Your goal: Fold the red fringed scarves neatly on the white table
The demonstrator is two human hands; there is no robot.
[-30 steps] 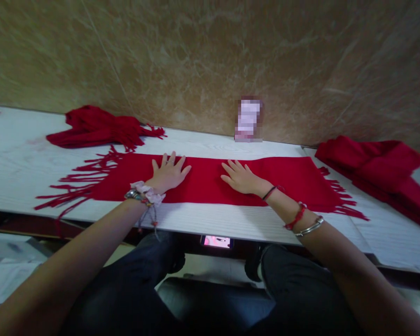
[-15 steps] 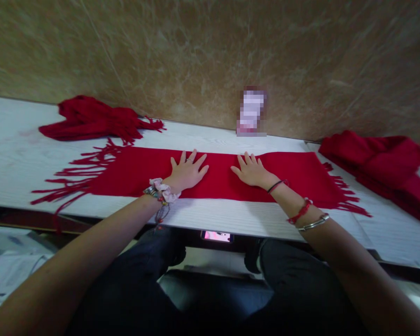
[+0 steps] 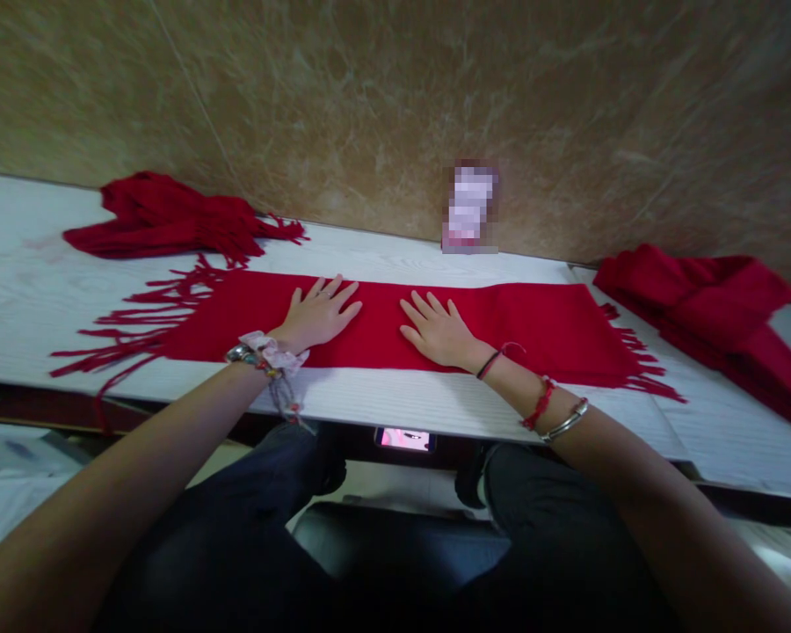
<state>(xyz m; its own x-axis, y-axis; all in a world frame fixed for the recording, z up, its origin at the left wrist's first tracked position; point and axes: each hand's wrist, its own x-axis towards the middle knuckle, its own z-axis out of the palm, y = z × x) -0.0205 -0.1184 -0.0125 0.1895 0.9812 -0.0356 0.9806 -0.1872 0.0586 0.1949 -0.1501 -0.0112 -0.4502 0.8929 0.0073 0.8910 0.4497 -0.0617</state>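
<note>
A red scarf [image 3: 382, 330] lies flat in a long strip across the white table, with fringe spread out at both ends. On its left half rests my left hand [image 3: 317, 315], palm down, fingers spread on the cloth. My right hand [image 3: 441, 334] lies flat near the middle of the scarf, its fingers apart and pointing up and to the left. Neither hand grips the fabric. Behind the left fringe is a bunched red scarf [image 3: 164, 220]. Another heap of red cloth [image 3: 705, 299] sits to the right of the flat scarf.
The white table [image 3: 369, 400] runs along a brown marbled wall [image 3: 343, 114]. A blurred-out upright object [image 3: 470, 208] stands against that wall. Below the table's front edge a phone [image 3: 405, 439] shows a lit screen. White material [image 3: 13, 501] is at lower left.
Both hands have slid left over the scarf, staying flat with fingers spread. The whole view has shifted slightly. The scarf keeps its shape.
</note>
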